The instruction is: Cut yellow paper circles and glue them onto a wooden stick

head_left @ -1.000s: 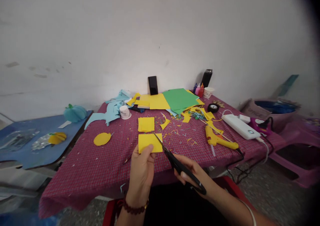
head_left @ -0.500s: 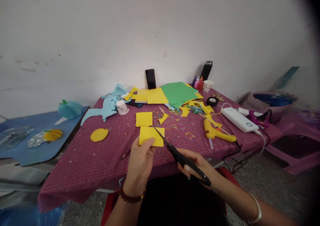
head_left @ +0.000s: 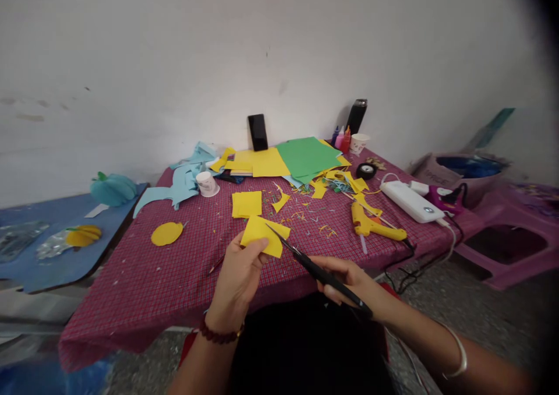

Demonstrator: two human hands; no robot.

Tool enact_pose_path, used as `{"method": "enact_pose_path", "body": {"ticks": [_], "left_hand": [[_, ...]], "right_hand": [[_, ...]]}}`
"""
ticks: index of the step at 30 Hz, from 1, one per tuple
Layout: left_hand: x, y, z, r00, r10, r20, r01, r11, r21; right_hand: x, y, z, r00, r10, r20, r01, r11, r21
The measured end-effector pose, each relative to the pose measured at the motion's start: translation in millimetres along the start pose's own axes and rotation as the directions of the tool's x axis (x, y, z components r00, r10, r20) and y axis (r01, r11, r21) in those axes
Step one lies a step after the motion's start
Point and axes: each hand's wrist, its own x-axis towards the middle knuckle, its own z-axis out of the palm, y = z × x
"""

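Note:
My left hand [head_left: 239, 271] pinches a piece of yellow paper [head_left: 257, 232] at its lower edge, thumb on top. In my right hand [head_left: 345, 278] are black-handled scissors [head_left: 321, 272], their blades lying across the right part of that paper. A cut runs in from its right side, and the piece is tilted. Just behind it on the cloth rests a stack of yellow paper squares [head_left: 247, 204]. To the left lies a round yellow cut-out [head_left: 167, 233]. A pencil [head_left: 216, 264] is partly hidden beside my left hand.
Yellow scraps [head_left: 282, 200] litter the checked tablecloth [head_left: 131, 284]. A yellow glue gun [head_left: 378, 227] and a white power strip [head_left: 413, 201] with cables lie on the right. Behind are green sheets [head_left: 308, 159], a phone [head_left: 257, 131] and a paper cup [head_left: 207, 183].
The yellow paper has turned clockwise and tilted in my left hand, and the scissors have cut further into its right side. The whole view has shifted slightly.

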Motion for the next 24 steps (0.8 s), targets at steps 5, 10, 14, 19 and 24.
{"method": "enact_pose_path", "body": {"ticks": [5,10,14,19,24], "left_hand": [[2,0,-1.5,1.0,-0.027,0.016,0.026,0.998,0.058],[2,1,-1.6,0.998,-0.045,0.032,0.042,0.996,0.08],[3,3,-4.6,0.995,-0.091,0.043,0.087,0.991,0.098],[4,3,-6.8,0.989,-0.123,0.079,0.115,0.989,0.098],[4,-2,-4.7,0.99,-0.113,0.087,0.105,0.99,0.091]], "right_hand": [[-4,3,-4,1.0,0.002,0.009,-0.002,1.0,-0.009],[-8,5,-6,0.999,0.024,0.032,-0.024,1.0,0.005],[-11,3,-8,0.997,0.058,0.049,-0.058,0.998,0.001],[-16,7,-13,0.993,0.097,0.07,-0.097,0.995,-0.002],[-21,12,-10,0.992,0.123,0.029,-0.123,0.992,0.015]]}}
